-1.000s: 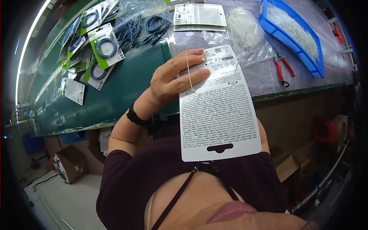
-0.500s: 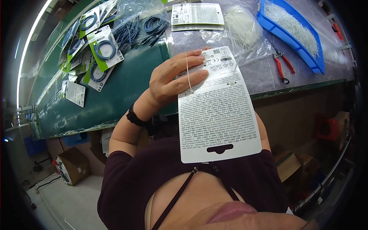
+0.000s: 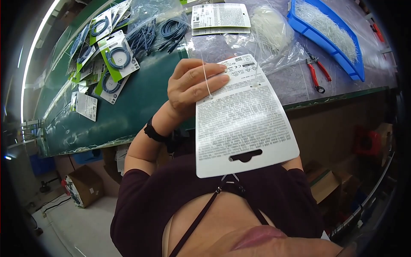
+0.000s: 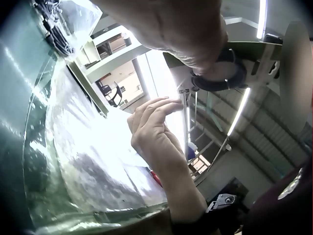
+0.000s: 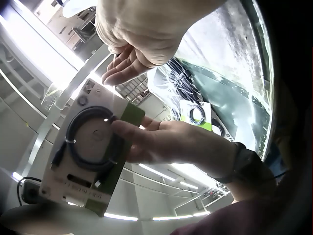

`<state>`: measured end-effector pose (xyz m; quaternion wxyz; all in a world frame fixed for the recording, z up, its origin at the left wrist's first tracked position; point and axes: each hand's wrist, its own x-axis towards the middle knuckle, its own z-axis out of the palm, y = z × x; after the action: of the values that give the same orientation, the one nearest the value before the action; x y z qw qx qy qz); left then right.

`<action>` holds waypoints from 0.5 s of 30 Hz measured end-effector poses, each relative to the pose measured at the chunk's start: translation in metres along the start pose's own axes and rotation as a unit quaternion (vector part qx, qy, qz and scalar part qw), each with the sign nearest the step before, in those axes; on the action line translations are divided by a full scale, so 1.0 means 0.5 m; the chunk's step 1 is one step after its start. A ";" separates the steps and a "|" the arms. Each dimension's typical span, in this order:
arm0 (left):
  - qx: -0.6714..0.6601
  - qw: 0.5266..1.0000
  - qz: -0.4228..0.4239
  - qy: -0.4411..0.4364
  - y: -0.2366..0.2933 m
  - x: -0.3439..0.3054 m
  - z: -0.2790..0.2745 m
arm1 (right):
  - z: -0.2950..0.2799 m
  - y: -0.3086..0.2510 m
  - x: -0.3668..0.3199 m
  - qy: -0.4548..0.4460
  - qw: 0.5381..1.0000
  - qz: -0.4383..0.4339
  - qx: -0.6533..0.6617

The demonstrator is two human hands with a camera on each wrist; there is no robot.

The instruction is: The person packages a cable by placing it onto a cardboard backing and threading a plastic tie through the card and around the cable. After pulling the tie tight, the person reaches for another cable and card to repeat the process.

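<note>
My left hand (image 3: 190, 88) grips a white packaging card (image 3: 246, 124), fingers on its printed back and thumb on the front. A coiled blue-grey cable (image 5: 73, 128) is fastened to the front, seen in the right wrist view. Two thin white cable ties (image 3: 206, 79) stick out of the back through small holes. The card conceals my right hand in the head view. In the left wrist view that right hand (image 4: 159, 137) has bent fingers near the card; I cannot tell whether they pinch anything.
Carded cables (image 3: 117, 60) lie piled on the green mat at left. Loose cables (image 3: 173, 32), stacked cards (image 3: 220, 17) and a bag of cable ties (image 3: 269, 30) are at the back. Red-handled cutters (image 3: 314, 75) lie near a blue tray (image 3: 329, 47) of clear strips.
The card has tilted and its slotted end has swung slightly to the right. My left hand has shifted a little down with it, still gripping the card.
</note>
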<state>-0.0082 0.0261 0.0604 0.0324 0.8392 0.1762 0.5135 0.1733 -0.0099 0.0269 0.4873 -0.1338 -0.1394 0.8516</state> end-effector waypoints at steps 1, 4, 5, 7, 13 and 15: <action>-0.006 1.000 -0.019 0.003 -0.002 -0.001 -0.001 | 0.007 0.012 -0.002 -0.017 0.995 -0.092 -0.017; -0.063 0.986 -0.145 0.044 -0.003 -0.027 0.021 | -0.001 0.025 0.003 -0.052 0.960 -0.270 -0.049; -0.114 0.959 -0.247 0.082 -0.001 -0.043 0.038 | -0.037 0.016 0.020 -0.062 0.967 -0.247 0.031; -0.165 0.916 -0.346 0.121 -0.001 -0.047 0.057 | -0.088 0.001 0.044 -0.080 0.959 -0.196 0.187; -0.410 0.799 -0.393 0.196 -0.014 -0.026 0.076 | -0.019 -0.009 0.044 -0.028 0.957 -0.290 -0.004; -0.436 0.781 -0.404 0.190 -0.015 -0.024 0.074 | 0.001 -0.006 0.044 0.049 0.914 -0.350 -0.201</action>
<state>0.0171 0.0340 0.0309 0.5651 0.4725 0.2589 0.6248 0.1645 0.0104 0.0266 0.7232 -0.2133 -0.3208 0.5731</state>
